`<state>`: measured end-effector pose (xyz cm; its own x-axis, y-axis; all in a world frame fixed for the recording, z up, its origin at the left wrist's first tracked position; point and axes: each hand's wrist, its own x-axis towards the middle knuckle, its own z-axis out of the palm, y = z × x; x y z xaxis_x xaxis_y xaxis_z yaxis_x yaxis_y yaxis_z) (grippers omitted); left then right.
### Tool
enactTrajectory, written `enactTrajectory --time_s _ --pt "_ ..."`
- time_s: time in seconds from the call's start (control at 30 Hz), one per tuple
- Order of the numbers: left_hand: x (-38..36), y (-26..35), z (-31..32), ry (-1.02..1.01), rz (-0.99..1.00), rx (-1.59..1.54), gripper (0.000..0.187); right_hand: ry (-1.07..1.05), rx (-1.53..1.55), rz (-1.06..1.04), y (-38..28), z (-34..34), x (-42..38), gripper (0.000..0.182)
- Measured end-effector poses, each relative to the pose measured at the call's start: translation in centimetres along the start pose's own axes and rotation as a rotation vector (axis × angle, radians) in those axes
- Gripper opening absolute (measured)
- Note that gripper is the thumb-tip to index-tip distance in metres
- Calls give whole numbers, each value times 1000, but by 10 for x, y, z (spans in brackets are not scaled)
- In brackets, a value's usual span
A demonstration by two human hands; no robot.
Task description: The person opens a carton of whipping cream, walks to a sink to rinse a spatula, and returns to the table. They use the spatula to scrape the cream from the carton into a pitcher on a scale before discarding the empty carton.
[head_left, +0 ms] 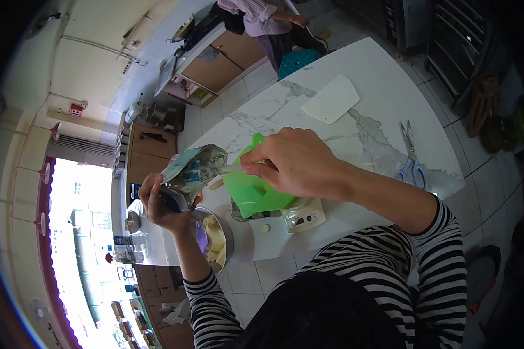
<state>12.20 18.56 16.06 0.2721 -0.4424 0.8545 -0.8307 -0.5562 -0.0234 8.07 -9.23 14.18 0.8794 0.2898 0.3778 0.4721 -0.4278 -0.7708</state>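
Note:
My left hand (166,206) is closed around an opened silver foil pouch (195,171) with a blue label, tilted with its mouth toward the right. My right hand (291,163) pinches a pale, narrow utensil (233,168) that reaches to the pouch's mouth; its far end is hidden. Beneath my right hand is a bright green plastic container (250,195), above a white digital scale (305,216). Below my left hand, a metal bowl (229,238) holds pale yellow chunks (215,241) and something purple (202,237).
On the marble-patterned table (378,75) lie a white scraper board (332,100) and blue-handled scissors (412,160). A small pale cap (266,228) sits near the scale. Another person (265,23) stands beyond the table's far edge, near a teal stool (297,62).

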Motion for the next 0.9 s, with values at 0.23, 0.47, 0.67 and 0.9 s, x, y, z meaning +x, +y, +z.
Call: enactTrajectory --time_s 0.23,0.47,0.67,0.9 --pt "-4 -6 1 71 -61 -258 80 78 -179 -135 -2 -3 0 18" --pt "-3 -3 6 50 -19 -306 82 77 -343 -158 -3 -2 2 18" --pt "0 4 10 126 -113 -467 84 83 -349 -233 -8 4 1 18" --pt "14 -3 -5 11 45 -441 86 233 -494 -519 0 -7 3 16"
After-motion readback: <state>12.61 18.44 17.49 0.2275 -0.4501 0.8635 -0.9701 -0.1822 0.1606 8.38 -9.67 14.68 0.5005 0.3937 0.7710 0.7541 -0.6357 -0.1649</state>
